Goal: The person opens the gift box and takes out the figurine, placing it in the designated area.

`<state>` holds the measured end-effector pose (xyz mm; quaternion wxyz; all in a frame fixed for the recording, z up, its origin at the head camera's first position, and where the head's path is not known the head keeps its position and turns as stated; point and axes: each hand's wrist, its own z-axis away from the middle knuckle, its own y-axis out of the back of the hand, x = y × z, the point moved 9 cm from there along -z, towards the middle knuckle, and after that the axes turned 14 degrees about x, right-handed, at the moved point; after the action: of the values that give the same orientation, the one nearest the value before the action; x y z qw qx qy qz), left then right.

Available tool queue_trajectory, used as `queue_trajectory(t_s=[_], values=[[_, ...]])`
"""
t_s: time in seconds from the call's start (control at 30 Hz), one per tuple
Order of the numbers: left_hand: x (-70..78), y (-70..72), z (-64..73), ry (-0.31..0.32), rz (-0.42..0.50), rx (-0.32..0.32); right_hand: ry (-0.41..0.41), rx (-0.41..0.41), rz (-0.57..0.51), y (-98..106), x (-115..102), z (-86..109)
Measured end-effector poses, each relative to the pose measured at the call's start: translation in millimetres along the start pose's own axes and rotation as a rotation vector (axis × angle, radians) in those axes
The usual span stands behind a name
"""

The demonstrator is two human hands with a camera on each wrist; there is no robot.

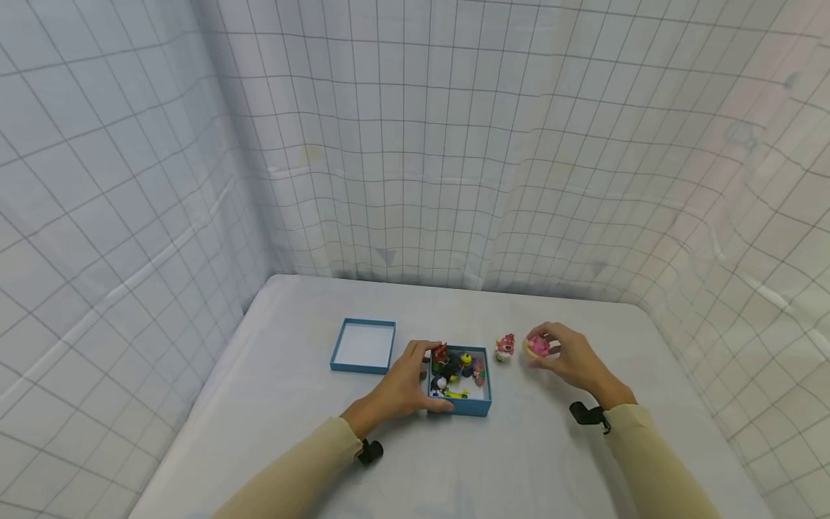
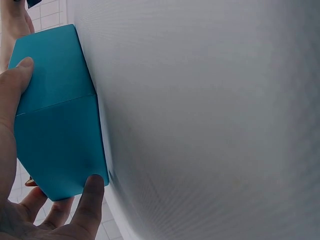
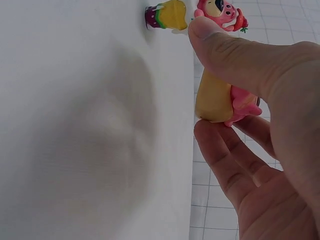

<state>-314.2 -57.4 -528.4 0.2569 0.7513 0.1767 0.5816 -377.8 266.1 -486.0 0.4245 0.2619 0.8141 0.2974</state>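
My left hand (image 1: 408, 378) grips a small blue box (image 1: 470, 408) by its left end, the thumb on the near wall and the fingers at the far left corner. Several small colourful figurines (image 1: 454, 369) lie inside that box. In the left wrist view the thumb and a fingertip press on the outer blue walls (image 2: 60, 145). My right hand (image 1: 570, 357) pinches a pink figurine with a round yellow base (image 3: 214, 97) between thumb and fingers. Between the box and this hand, a pink bear figurine (image 1: 504, 348) stands upright on the table; the right thumb partly covers it in the right wrist view.
A shallow blue-edged lid with a white inside (image 1: 365, 346) lies to the left of the box. White cloth covers the table (image 1: 519, 461). White grid-patterned curtains (image 1: 421, 180) hang behind it and along both sides.
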Motion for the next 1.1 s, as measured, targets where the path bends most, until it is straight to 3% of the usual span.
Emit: queue_trajectory(t_s=[0.53, 0.97, 1.1], values=[[-1.5, -0.6, 0.1, 0.006, -0.009, 0.005, 0.028, -0.024, -0.021, -12.0, 7.6, 0.9], [0.5, -0.2, 0.9, 0.003, -0.002, 0.0, -0.043, -0.082, -0.011, -24.3, 19.3, 1.9], [0.5, -0.3, 0.5, -0.003, -0.004, 0.001, -0.033, -0.088, -0.026, -26.0, 18.3, 2.5]])
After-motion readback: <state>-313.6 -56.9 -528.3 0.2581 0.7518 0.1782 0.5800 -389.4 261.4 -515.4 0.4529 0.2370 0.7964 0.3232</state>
